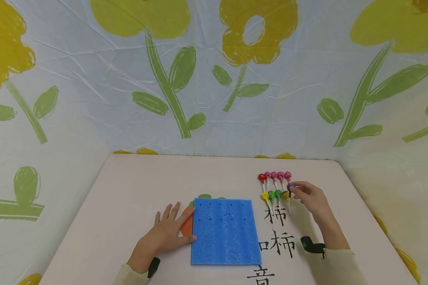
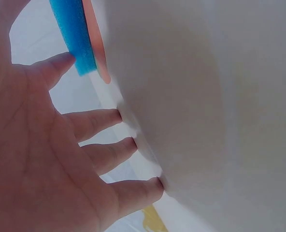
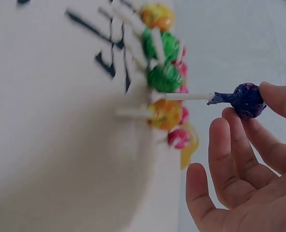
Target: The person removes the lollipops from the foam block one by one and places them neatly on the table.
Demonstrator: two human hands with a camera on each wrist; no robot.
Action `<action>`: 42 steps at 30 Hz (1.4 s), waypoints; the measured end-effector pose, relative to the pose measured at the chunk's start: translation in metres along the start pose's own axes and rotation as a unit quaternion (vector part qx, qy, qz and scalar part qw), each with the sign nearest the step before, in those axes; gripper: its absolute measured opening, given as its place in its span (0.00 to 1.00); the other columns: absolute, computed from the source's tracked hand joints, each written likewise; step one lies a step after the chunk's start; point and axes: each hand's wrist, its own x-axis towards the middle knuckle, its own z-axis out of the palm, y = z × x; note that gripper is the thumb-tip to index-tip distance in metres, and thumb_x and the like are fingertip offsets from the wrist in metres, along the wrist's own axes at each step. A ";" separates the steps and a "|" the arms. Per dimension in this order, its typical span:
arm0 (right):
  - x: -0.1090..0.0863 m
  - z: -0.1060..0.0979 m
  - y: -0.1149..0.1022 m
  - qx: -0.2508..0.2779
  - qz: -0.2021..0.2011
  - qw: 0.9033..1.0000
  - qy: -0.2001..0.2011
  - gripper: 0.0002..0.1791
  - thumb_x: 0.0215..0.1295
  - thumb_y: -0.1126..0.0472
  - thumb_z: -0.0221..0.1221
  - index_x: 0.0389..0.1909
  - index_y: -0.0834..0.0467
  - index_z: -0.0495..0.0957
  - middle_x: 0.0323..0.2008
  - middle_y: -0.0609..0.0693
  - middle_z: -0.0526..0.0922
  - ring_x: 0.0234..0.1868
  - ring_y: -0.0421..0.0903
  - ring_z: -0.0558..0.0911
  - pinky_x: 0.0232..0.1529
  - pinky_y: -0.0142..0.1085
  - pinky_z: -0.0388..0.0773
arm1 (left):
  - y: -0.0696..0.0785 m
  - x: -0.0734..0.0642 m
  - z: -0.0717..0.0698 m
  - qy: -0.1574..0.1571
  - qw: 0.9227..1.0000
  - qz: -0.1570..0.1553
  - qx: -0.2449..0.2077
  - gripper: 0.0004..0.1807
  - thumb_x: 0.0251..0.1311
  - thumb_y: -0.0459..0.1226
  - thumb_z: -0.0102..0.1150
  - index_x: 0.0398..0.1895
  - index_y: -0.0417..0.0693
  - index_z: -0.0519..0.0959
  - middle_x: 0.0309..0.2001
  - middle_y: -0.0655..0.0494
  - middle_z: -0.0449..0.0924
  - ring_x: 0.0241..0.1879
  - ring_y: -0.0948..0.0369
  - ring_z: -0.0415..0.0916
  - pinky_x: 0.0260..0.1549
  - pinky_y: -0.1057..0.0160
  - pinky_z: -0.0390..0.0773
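A blue foam block (image 1: pixel 224 237) dotted with small holes lies flat on the table over an orange piece with green bits (image 1: pixel 187 226). My left hand (image 1: pixel 165 233) is spread at its left side, forefinger and thumb touching the foam edge; in the left wrist view the other fingertips rest on the table. With thumb and fingers my right hand (image 1: pixel 313 200) pinches a purple-wrapped lollipop (image 3: pixel 248 100) by its head, its white stick pointing away from the palm. This lollipop is held above the table, beside the rows of other lollipops.
Red and pink lollipops (image 1: pixel 274 175) form a back row, with yellow and green lollipops (image 1: pixel 272 194) in front. Black printed characters (image 1: pixel 282 242) mark the pale table (image 1: pixel 135 178) right of the foam. A flower-patterned cloth (image 1: pixel 271 118) hangs behind and at the sides.
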 end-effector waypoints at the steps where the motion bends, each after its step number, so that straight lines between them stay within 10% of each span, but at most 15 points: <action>1: 0.001 -0.002 0.003 -0.003 0.004 1.000 -0.002 0.30 0.75 0.46 0.55 0.64 0.67 0.72 0.54 0.66 0.79 0.46 0.56 0.82 0.44 0.39 0.75 | 0.000 0.000 0.000 0.000 1.000 0.000 -0.001 0.47 0.59 0.67 0.58 0.78 0.64 0.58 0.77 0.36 0.46 0.75 0.33 0.40 0.63 0.24 0.41; 16: 0.021 -0.011 0.033 -0.042 0.094 0.994 -0.025 0.29 0.73 0.47 0.57 0.56 0.70 0.75 0.40 0.60 0.80 0.37 0.52 0.76 0.34 0.40 0.72 | -0.001 0.001 0.000 -0.003 1.000 -0.002 -0.005 0.47 0.58 0.68 0.57 0.79 0.64 0.57 0.78 0.37 0.45 0.75 0.34 0.39 0.64 0.25 0.40; 42: 0.023 -0.007 0.042 -0.078 0.104 0.991 -0.021 0.34 0.72 0.41 0.55 0.55 0.71 0.75 0.45 0.63 0.79 0.40 0.53 0.76 0.34 0.38 0.73 | -0.004 0.002 0.003 -0.002 1.000 0.001 -0.008 0.48 0.58 0.68 0.58 0.79 0.64 0.57 0.78 0.37 0.45 0.75 0.34 0.39 0.63 0.25 0.40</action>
